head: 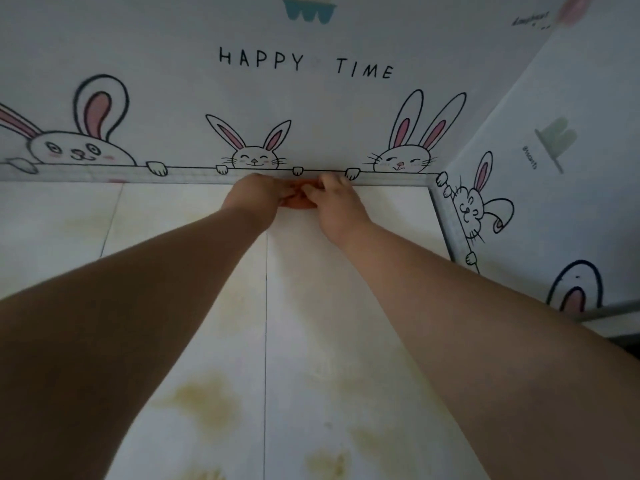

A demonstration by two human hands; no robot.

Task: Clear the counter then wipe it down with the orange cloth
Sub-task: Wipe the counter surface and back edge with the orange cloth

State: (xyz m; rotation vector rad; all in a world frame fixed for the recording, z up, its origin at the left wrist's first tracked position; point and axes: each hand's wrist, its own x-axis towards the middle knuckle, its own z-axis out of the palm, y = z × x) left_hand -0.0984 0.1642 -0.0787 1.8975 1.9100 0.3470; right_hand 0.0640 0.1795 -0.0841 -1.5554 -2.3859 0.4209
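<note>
Both my arms reach across the white counter (194, 306) to its far edge, against the back wall. My left hand (254, 199) and my right hand (334, 206) meet there, fingers curled over the orange cloth (299, 201). Only a small orange patch of the cloth shows between and under the hands; the rest is hidden. The cloth lies pressed on the counter where it meets the wall.
The counter bears yellowish stains (207, 400) near me and a dark seam (266, 323) down its middle. A wall with rabbit drawings (254, 157) and the words HAPPY TIME closes the back. A second wall (540, 174) closes the right side.
</note>
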